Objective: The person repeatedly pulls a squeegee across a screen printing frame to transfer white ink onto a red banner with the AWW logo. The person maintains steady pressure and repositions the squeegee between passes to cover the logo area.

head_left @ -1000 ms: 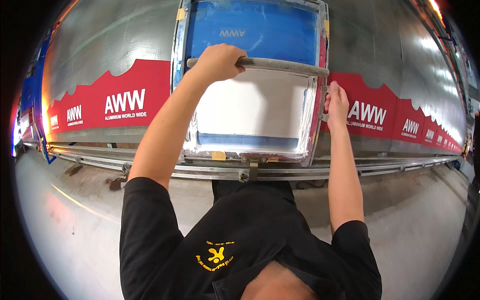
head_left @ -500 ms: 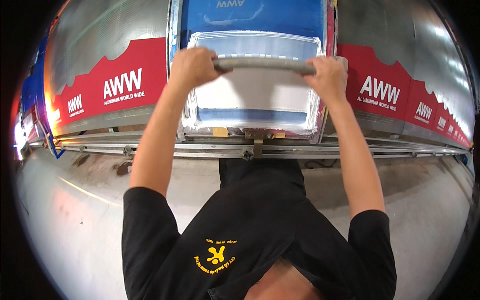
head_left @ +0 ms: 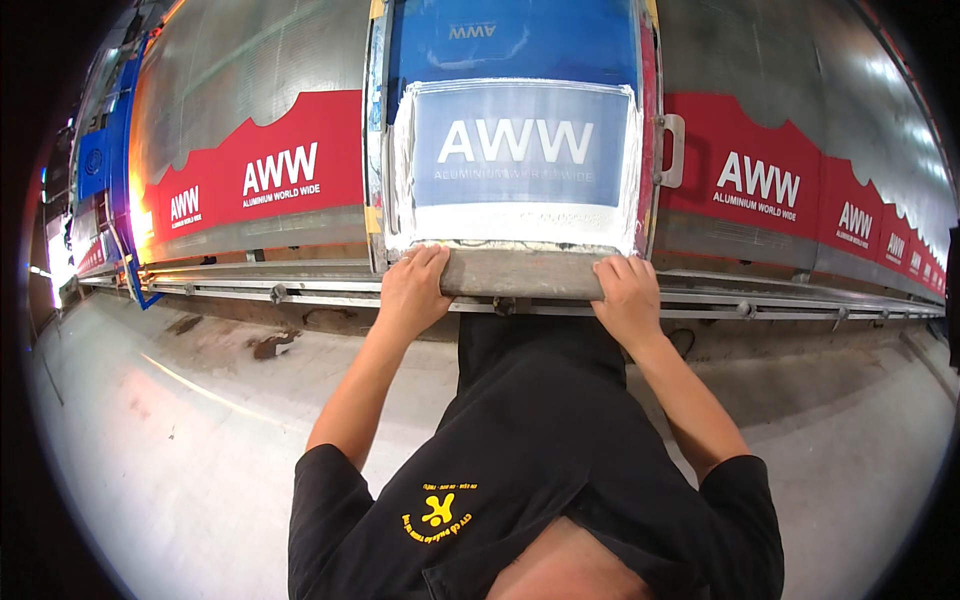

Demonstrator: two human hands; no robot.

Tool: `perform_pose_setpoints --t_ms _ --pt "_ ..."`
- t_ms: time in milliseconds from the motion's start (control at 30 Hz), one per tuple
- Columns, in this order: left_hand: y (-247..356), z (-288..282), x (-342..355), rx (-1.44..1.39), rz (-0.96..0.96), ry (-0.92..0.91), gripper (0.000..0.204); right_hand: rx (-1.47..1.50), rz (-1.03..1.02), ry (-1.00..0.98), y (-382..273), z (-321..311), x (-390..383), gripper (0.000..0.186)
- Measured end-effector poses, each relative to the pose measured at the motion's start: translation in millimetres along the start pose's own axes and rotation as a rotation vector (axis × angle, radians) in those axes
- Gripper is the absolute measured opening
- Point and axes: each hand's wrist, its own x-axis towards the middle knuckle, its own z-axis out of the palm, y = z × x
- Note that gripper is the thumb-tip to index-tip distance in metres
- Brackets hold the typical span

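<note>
A wide grey squeegee [head_left: 522, 274] lies across the near end of a screen printing frame [head_left: 648, 140]. My left hand [head_left: 414, 290] is closed round its left end, and my right hand [head_left: 628, 298] grips the right end. White ink [head_left: 520, 222] lies in a band just beyond the blade and is smeared along the sides of the mesh. The blue screen mesh [head_left: 510, 120] shows pale lettering in a lighter rectangle. Its far part is a deeper blue. The squeegee hides the frame's near edge.
Red printed sheets [head_left: 275, 170] with white lettering lie left of the frame, with more red sheets [head_left: 760, 180] to the right. A metal rail [head_left: 800, 300] runs along the table's near side. A pale handle [head_left: 673, 150] sticks out from the frame's right side. Below is a concrete floor [head_left: 200, 400].
Both hands have drawn the squeegee toward me, from the far part of the mesh to its near end. The white lettering on the mesh has come into sight.
</note>
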Motion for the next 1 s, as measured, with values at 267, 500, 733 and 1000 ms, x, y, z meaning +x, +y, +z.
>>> perform_pose_setpoints --t_ms 267,500,733,1000 --pt "-55 -82 182 0.143 -0.051 -0.385 0.077 -0.128 0.005 -0.012 45 -45 161 0.039" --pt "-100 -77 319 0.152 -0.004 -0.113 0.066 -0.095 0.19 0.034 93 -25 303 0.051" --pt "-105 -54 303 0.164 0.055 0.026 0.063 -0.173 0.083 0.151 102 2 280 0.044" --pt "-69 -16 142 0.03 0.098 0.02 0.054 -0.09 0.094 0.085 44 17 121 0.044"
